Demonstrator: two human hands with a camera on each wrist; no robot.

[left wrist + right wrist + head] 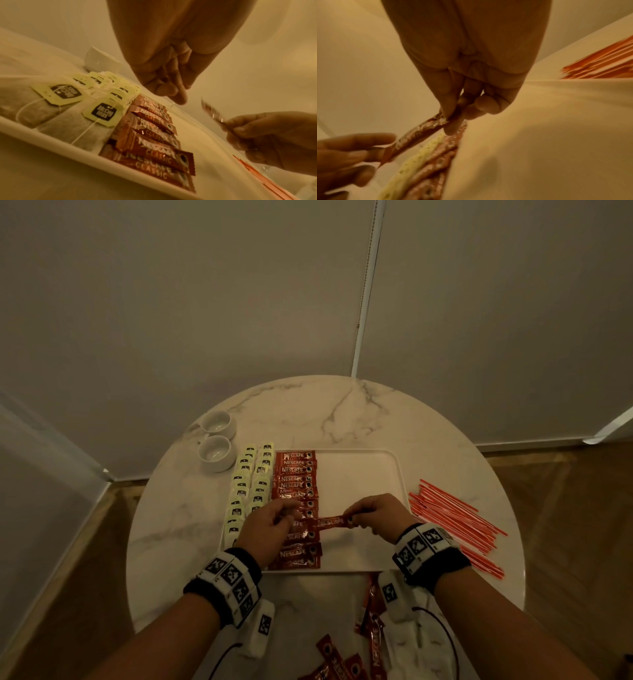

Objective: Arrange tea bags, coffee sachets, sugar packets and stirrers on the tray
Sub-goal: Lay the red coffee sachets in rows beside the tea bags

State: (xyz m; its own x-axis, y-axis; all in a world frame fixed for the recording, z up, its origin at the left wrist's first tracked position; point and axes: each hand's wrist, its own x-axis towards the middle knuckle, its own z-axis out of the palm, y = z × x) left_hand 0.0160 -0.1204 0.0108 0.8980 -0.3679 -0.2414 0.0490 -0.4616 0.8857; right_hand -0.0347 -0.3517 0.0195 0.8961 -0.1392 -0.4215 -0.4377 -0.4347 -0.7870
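A white tray lies on a round marble table. Tea bags with yellow tags fill two columns at its left. A column of red coffee sachets lies beside them. My right hand pinches one red sachet by its right end, just above the tray. My left hand hovers over the sachet column, fingers loosely bent. In the left wrist view a small gap separates my left hand from the sachet's free end. The right wrist view shows my right hand pinching the sachet.
Red stirrers lie in a loose heap on the table right of the tray. Two white cups stand at the back left. Several loose coffee sachets lie at the table's near edge. The tray's right half is bare.
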